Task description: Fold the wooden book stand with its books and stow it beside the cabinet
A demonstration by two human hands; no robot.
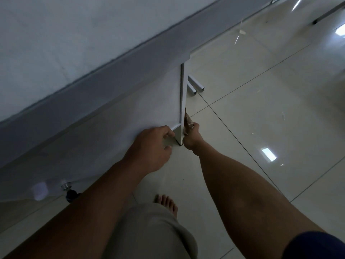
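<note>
The folded wooden book stand (188,119) shows only as a thin brown sliver, standing on edge against the right side of the white cabinet (130,101). My right hand (192,140) is shut on its near end, low by the floor and pressed close to the cabinet's side edge (183,90). The books are hidden. My left hand (151,146) is at the cabinet's lower front corner, with fingers and thumb curled onto the bottom edge of the panel.
Two short metal tubes (195,86) lie on the glossy tiled floor just behind the cabinet's side. A cabinet foot (66,186) shows at lower left. My bare foot (166,203) stands on the tiles below my hands. Small scraps dot the floor at right.
</note>
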